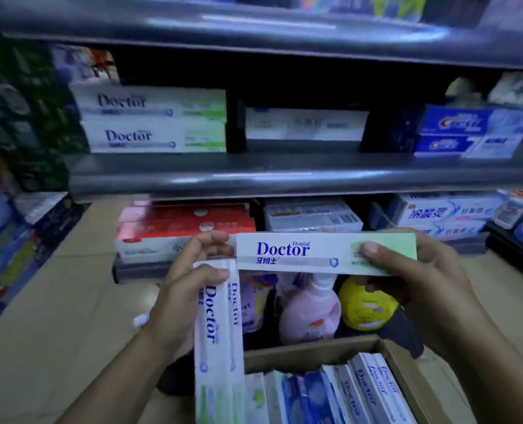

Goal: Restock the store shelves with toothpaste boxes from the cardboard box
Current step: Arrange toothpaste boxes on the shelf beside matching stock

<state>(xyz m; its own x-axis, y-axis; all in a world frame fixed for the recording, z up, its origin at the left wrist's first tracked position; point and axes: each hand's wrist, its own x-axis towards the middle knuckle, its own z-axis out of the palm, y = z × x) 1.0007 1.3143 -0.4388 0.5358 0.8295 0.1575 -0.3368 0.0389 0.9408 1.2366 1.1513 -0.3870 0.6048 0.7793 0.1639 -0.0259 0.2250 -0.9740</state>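
My right hand (419, 280) grips a white and green Doctor toothpaste box (303, 254), held level in front of the shelves. My left hand (186, 289) holds two more Doctor boxes (219, 332) upright, thumb across their top, while its fingertips touch the left end of the level box. Below, the open cardboard box (404, 371) holds several toothpaste boxes standing on end. On the middle shelf (284, 175), two Doctor boxes (153, 120) lie stacked at the left.
A white box (306, 123) sits mid-shelf and blue toothpaste boxes (474, 133) at the right. The bottom shelf carries red boxes (186, 224) and white ones. A pink bottle (312, 313) and a yellow item (367, 304) lie behind the cardboard box. Tiled floor stretches left.
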